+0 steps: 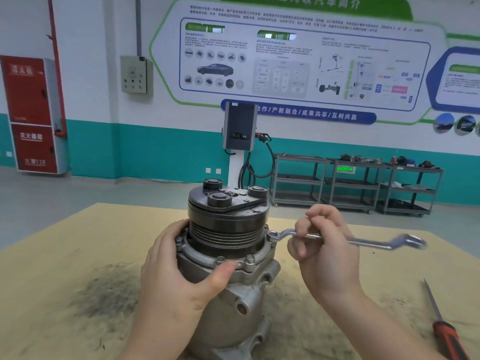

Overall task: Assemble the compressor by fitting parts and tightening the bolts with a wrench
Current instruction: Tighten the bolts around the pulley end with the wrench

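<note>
Desk: tan board, dark smudged patch at left, bare room on every side for the handle to sweep. Compressor stands upright at centre, pulley end up, so the flange bolts face outward. Left hand wraps the housing, thumb on the flange rim, probably to brace against turning. Right hand pinches the wrench mid-shank; ring end sits on the right-side bolt. Screwdriver lies well apart near the right edge, clear of the swing
</note>
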A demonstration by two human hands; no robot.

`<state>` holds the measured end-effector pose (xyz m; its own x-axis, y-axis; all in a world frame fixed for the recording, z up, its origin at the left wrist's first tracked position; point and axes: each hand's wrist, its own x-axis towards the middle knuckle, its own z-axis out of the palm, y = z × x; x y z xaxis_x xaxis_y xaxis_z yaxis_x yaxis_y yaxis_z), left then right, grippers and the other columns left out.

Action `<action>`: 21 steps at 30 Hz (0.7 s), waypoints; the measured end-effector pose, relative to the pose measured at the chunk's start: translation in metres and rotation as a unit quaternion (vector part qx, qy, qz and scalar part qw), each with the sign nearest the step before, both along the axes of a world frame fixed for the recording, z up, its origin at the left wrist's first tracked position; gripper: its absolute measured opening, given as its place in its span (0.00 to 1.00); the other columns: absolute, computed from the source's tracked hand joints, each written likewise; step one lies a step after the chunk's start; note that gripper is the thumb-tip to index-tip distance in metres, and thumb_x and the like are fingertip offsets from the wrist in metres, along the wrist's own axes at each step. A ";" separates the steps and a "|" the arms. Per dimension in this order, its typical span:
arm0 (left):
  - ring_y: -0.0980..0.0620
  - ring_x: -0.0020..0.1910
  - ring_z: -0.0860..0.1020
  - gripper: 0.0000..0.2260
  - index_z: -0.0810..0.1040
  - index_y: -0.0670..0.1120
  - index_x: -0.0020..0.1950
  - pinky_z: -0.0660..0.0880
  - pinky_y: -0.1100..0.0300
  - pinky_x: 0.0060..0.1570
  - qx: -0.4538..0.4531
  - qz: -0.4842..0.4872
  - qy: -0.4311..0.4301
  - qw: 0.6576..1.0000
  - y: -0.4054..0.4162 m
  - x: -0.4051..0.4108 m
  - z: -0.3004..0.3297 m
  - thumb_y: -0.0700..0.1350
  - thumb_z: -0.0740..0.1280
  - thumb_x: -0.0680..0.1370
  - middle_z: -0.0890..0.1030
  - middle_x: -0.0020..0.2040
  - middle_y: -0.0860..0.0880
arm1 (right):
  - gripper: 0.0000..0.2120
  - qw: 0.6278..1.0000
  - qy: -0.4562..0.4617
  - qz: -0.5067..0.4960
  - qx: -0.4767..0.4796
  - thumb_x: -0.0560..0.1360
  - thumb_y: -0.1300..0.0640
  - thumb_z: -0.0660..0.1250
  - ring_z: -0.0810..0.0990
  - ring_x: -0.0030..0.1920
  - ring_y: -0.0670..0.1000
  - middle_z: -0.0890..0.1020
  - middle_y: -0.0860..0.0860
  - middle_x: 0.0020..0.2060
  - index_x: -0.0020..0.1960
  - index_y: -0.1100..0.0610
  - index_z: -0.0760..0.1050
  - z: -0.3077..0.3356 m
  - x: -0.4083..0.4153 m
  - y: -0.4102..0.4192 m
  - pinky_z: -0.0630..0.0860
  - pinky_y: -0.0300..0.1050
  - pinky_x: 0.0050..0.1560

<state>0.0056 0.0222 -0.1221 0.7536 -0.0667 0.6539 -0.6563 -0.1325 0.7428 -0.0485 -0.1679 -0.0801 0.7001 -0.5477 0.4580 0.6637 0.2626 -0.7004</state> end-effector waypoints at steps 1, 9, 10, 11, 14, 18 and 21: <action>0.67 0.59 0.72 0.28 0.64 0.80 0.55 0.66 0.66 0.55 0.002 0.001 -0.006 1.000 0.000 0.000 0.000 0.70 0.69 0.57 0.71 0.56 0.75 | 0.18 0.996 -0.030 -0.048 -0.073 0.76 0.69 0.54 0.67 0.20 0.51 0.75 0.54 0.26 0.37 0.52 0.75 -0.004 -0.003 0.004 0.66 0.39 0.23; 0.57 0.62 0.73 0.28 0.65 0.78 0.56 0.70 0.50 0.64 -0.007 -0.018 -0.015 1.000 0.000 -0.004 0.000 0.68 0.70 0.59 0.74 0.58 0.67 | 0.13 0.789 -0.051 -0.240 -0.563 0.74 0.70 0.63 0.70 0.29 0.42 0.72 0.52 0.27 0.39 0.53 0.74 -0.016 -0.019 0.029 0.70 0.35 0.32; 0.57 0.62 0.73 0.28 0.65 0.77 0.56 0.69 0.49 0.65 -0.004 -0.021 -0.009 1.000 0.000 -0.005 0.000 0.69 0.69 0.59 0.74 0.59 0.67 | 0.13 0.835 -0.026 -0.236 -0.497 0.77 0.66 0.62 0.74 0.28 0.41 0.75 0.54 0.30 0.40 0.49 0.72 -0.012 -0.019 0.030 0.70 0.31 0.32; 0.57 0.63 0.73 0.28 0.64 0.77 0.56 0.69 0.49 0.65 -0.001 -0.024 -0.002 1.000 0.001 -0.006 0.000 0.69 0.69 0.59 0.73 0.59 0.67 | 0.13 0.871 -0.037 -0.235 -0.430 0.78 0.62 0.60 0.76 0.29 0.42 0.78 0.54 0.33 0.43 0.45 0.71 -0.006 -0.020 0.031 0.71 0.31 0.31; 0.59 0.63 0.72 0.28 0.63 0.79 0.56 0.69 0.52 0.64 0.007 -0.027 0.007 1.000 0.001 -0.007 0.000 0.70 0.68 0.59 0.72 0.59 0.70 | 0.14 0.945 -0.017 -0.181 -0.273 0.79 0.66 0.59 0.77 0.25 0.50 0.81 0.52 0.34 0.50 0.46 0.67 0.015 -0.020 0.019 0.74 0.39 0.27; 0.59 0.63 0.71 0.28 0.62 0.78 0.56 0.68 0.54 0.64 0.006 -0.025 0.005 1.000 0.001 -0.007 0.000 0.70 0.68 0.59 0.72 0.60 0.69 | 0.13 0.936 0.135 -0.178 -0.272 0.75 0.46 0.67 0.69 0.19 0.48 0.78 0.51 0.25 0.54 0.52 0.70 0.037 -0.023 -0.007 0.66 0.39 0.20; 0.59 0.63 0.71 0.28 0.63 0.79 0.56 0.68 0.56 0.62 0.002 -0.034 0.005 0.999 0.002 -0.007 0.000 0.70 0.69 0.59 0.72 0.59 0.69 | 0.25 0.935 0.226 -0.128 -0.241 0.71 0.35 0.62 0.65 0.18 0.48 0.76 0.52 0.23 0.51 0.57 0.73 0.047 -0.025 -0.017 0.61 0.38 0.19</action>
<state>-0.0010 0.0238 -0.1223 0.7535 -0.1203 0.6463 -0.6567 -0.0898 0.7488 -0.0734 -0.1851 -0.0330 0.7557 -0.5306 0.3840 0.2690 -0.2831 -0.9206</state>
